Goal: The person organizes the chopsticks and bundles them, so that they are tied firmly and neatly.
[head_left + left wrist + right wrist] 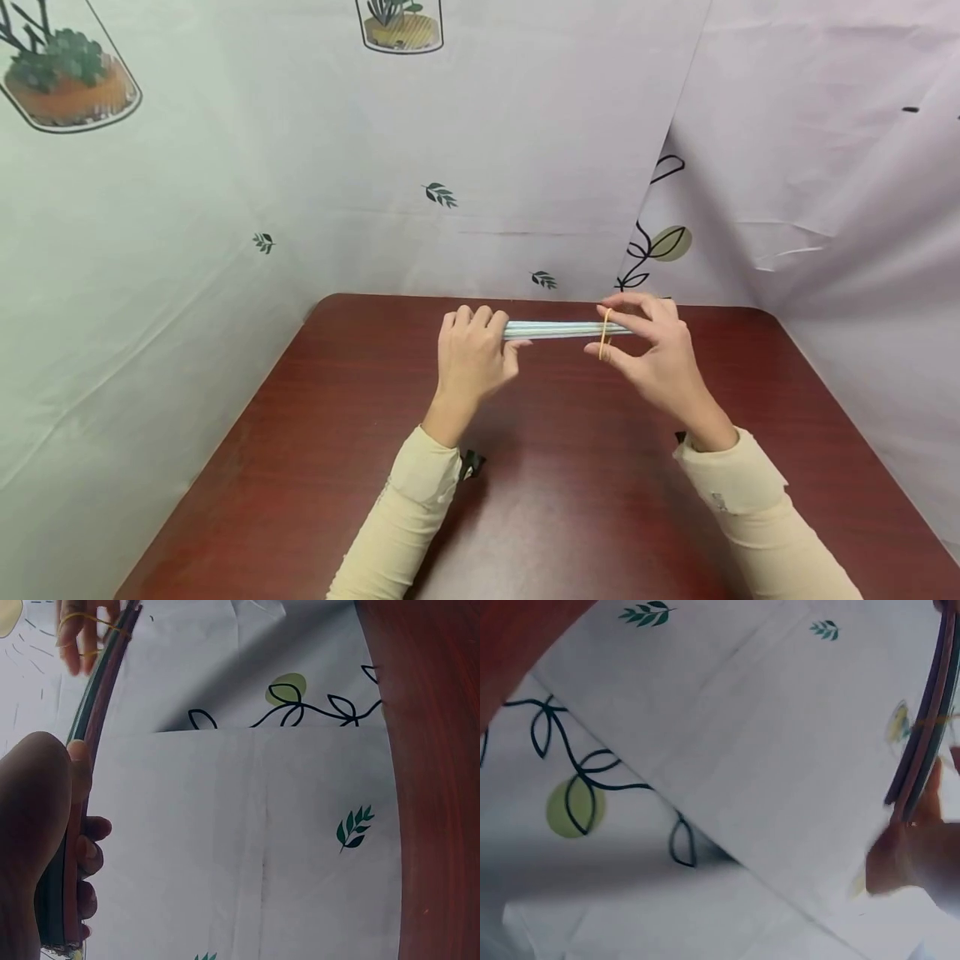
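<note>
My left hand [471,354] grips one end of a bundle of long thin strips [555,330], held level above the far part of the table. The strips look pale in the head view, but dark green and reddish in the left wrist view. Around the bundle's other end, my right hand [667,358] holds a yellow rubber band [603,337] stretched between thumb and fingers. The strips pass through this loop. In the right wrist view the right thumb and fingers are near the ends of the strips [922,735], partly cut off by the frame.
A dark red wooden table [585,500] lies beneath both hands. Pale cloth with printed plants [525,167] hangs behind it and along its sides. A small dark object [471,463] shows beside the left cuff.
</note>
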`<action>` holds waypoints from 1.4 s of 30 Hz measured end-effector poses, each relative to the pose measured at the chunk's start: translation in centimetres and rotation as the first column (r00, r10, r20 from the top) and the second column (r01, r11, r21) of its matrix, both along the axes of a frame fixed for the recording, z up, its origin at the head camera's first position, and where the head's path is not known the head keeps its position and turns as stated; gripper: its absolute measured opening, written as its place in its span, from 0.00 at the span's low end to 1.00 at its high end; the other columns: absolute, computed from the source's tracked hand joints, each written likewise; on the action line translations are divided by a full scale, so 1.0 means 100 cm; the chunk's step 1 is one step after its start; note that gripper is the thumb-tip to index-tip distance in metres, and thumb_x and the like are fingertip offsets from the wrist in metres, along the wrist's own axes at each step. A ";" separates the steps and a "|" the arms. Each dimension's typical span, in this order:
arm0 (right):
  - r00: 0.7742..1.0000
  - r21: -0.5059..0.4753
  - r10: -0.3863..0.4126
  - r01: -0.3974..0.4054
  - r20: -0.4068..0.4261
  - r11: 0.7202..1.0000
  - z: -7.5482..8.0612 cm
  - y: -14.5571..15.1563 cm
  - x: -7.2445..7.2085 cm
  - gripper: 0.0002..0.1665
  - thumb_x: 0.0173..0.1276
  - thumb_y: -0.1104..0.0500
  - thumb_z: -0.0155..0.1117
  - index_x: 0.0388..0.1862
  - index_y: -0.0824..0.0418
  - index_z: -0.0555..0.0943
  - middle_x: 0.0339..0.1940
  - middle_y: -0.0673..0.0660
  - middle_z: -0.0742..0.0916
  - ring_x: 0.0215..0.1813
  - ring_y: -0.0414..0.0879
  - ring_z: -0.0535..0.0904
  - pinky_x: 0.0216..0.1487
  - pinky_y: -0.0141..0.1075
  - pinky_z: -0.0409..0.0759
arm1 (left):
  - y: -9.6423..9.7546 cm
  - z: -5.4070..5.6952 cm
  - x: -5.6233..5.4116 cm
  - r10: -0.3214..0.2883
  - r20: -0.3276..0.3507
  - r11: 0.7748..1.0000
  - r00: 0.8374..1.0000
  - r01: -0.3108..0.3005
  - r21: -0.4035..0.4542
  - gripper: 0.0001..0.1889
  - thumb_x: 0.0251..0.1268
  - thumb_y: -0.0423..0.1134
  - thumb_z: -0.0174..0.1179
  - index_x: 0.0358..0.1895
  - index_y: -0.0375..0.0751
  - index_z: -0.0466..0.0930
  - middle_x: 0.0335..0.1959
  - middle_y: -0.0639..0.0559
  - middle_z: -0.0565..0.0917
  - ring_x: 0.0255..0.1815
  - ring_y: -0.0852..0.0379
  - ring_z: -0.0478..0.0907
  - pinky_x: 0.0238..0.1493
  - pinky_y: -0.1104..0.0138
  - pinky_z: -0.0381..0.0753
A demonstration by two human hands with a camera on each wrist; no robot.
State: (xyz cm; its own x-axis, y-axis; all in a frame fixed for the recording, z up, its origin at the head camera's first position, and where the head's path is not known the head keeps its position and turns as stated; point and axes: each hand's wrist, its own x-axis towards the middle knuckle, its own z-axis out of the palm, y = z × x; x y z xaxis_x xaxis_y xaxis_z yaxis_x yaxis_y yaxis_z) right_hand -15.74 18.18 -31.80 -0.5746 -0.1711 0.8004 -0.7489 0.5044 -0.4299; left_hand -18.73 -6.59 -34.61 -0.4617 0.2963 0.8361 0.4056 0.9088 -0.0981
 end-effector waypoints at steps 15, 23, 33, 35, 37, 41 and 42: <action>0.913 -0.006 -0.130 0.139 -0.388 0.990 -0.006 -0.010 0.010 0.24 0.65 0.43 0.69 0.36 0.65 0.90 0.23 0.55 0.87 0.25 0.50 0.68 0.32 0.40 0.56 | 0.004 0.008 0.008 0.034 0.035 0.999 0.999 -0.034 -0.017 0.15 0.55 0.50 0.62 0.24 0.43 0.72 0.21 0.50 0.75 0.24 0.47 0.71 0.31 0.58 0.70; 0.952 -0.106 -0.106 0.078 -0.287 0.991 -0.007 -0.006 0.023 0.30 0.63 0.45 0.71 0.50 0.69 0.86 0.24 0.59 0.88 0.18 0.41 0.74 0.26 0.23 0.68 | 0.005 0.008 0.011 0.068 0.035 0.998 0.997 -0.067 -0.018 0.17 0.53 0.53 0.62 0.22 0.44 0.72 0.20 0.51 0.75 0.21 0.48 0.71 0.28 0.59 0.68; 0.988 -0.317 -0.075 0.114 0.131 0.942 -0.002 -0.010 0.041 0.53 0.52 0.72 0.76 0.76 0.64 0.61 0.28 0.39 0.88 0.17 0.33 0.75 0.24 0.20 0.72 | -0.002 0.014 0.013 0.080 -0.025 0.997 0.996 -0.080 0.007 0.07 0.40 0.40 0.60 0.22 0.44 0.72 0.20 0.51 0.74 0.22 0.48 0.71 0.28 0.58 0.69; 0.976 -0.364 -0.036 0.114 0.213 0.924 0.001 -0.011 0.044 0.52 0.55 0.74 0.73 0.76 0.59 0.61 0.28 0.38 0.88 0.17 0.35 0.77 0.23 0.23 0.74 | -0.004 0.015 0.013 0.080 -0.035 0.997 0.996 -0.079 0.011 0.06 0.38 0.38 0.58 0.22 0.44 0.72 0.20 0.52 0.74 0.23 0.48 0.71 0.29 0.57 0.70; 0.964 -0.393 -0.009 0.117 0.267 0.912 0.003 -0.011 0.046 0.48 0.58 0.72 0.72 0.75 0.57 0.63 0.27 0.40 0.88 0.16 0.38 0.78 0.21 0.25 0.75 | -0.005 0.016 0.014 0.076 -0.047 0.997 0.996 -0.076 0.011 0.06 0.38 0.38 0.58 0.22 0.44 0.72 0.20 0.52 0.74 0.23 0.48 0.71 0.30 0.57 0.70; 0.939 -0.424 0.025 0.132 0.344 0.896 0.008 -0.011 0.048 0.39 0.61 0.67 0.71 0.71 0.58 0.70 0.24 0.46 0.89 0.11 0.42 0.74 0.17 0.27 0.73 | -0.007 0.016 0.014 0.073 -0.070 0.997 0.995 -0.073 0.013 0.06 0.38 0.38 0.58 0.23 0.43 0.72 0.20 0.51 0.74 0.24 0.48 0.72 0.30 0.57 0.70; 0.932 -0.428 0.029 0.137 0.361 0.893 0.009 -0.011 0.048 0.37 0.62 0.67 0.71 0.70 0.60 0.71 0.23 0.46 0.89 0.11 0.42 0.73 0.17 0.27 0.72 | -0.007 0.015 0.014 0.075 -0.074 0.997 0.994 -0.074 0.014 0.06 0.38 0.38 0.58 0.23 0.43 0.72 0.20 0.52 0.74 0.24 0.48 0.72 0.30 0.57 0.70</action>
State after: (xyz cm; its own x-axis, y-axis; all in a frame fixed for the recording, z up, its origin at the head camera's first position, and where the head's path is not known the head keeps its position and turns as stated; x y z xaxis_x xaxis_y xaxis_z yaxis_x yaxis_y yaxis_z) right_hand -10.99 17.11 -30.88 -0.8275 0.1889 0.5288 -0.4845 0.2359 -0.8424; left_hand -17.29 -7.33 -33.08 -0.4185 0.2540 0.8720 0.3288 0.9374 -0.1152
